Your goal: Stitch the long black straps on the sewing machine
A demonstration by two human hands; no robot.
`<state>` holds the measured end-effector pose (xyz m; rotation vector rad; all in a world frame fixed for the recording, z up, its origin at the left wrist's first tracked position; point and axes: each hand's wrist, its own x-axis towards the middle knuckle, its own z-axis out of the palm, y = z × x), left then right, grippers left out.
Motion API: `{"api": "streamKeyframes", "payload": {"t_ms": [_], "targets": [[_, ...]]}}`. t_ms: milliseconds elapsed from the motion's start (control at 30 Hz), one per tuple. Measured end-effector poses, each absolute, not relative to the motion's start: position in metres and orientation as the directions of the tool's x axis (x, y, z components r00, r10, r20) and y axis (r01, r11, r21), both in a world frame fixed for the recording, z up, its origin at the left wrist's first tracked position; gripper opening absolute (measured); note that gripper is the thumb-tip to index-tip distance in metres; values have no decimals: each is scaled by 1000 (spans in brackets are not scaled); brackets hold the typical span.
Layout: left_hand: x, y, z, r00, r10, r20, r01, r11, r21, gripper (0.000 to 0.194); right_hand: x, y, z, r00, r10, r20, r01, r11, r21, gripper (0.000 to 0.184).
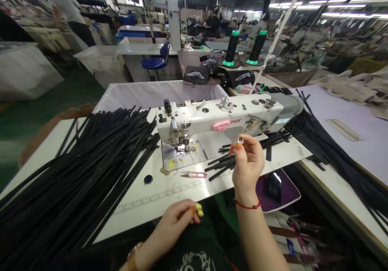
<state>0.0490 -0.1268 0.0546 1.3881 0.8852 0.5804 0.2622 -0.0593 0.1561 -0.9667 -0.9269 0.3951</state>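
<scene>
My left hand (pixel 182 216) is closed low in front of the table edge, its fingers pinched by a small yellow thing (pixel 199 209) whose kind I cannot make out. Raised before the sewing machine (pixel 220 115), my right hand (pixel 248 162) pinches a small shiny loop-shaped piece (pixel 239 140) between thumb and fingers. Several short black strips (pixel 222 164) lie just behind and left of that hand. On the tabletop, a pair of pink-handled thread snips (pixel 194 175) lies between the two hands and the machine's needle area.
A large heap of long black strips (pixel 91 158) covers the table's left side; more black strips (pixel 336 150) trail down at right. A ruler scale (pixel 157 195) runs along the front, near a round dark disc (pixel 148 179). Two black thread cones (pixel 232 49) stand behind. A phone (pixel 273 188) lies below.
</scene>
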Motion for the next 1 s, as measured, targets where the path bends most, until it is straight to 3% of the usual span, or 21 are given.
{"api": "streamKeyframes", "payload": {"t_ms": [67, 167, 233, 367, 600, 667, 1000], "targets": [[47, -145, 21, 603, 777, -182, 383, -81, 920, 23, 262, -64, 157, 568, 659, 493, 107, 535, -838, 20], [46, -153, -41, 549, 798, -249, 671, -243, 700, 31, 263, -73, 160, 549, 671, 498, 112, 531, -840, 20], [48, -148, -74, 560, 766, -314, 768, -338, 544, 34, 265, -82, 162, 530, 685, 500, 124, 521, -845, 20], [59, -142, -105, 597, 729, -335, 782, -436, 445, 44, 271, -106, 165, 510, 707, 490, 180, 470, -864, 20], [82, -158, -130, 580, 753, -313, 813, -506, 289, 32, 283, -145, 164, 500, 724, 475, 228, 419, -879, 20], [84, -161, -135, 563, 770, -301, 825, -500, 264, 37, 286, -155, 164, 491, 729, 477, 255, 404, -879, 19], [79, -165, -125, 538, 799, -267, 836, -466, 290, 41, 296, -177, 160, 494, 724, 482, 309, 371, -875, 19]]}}
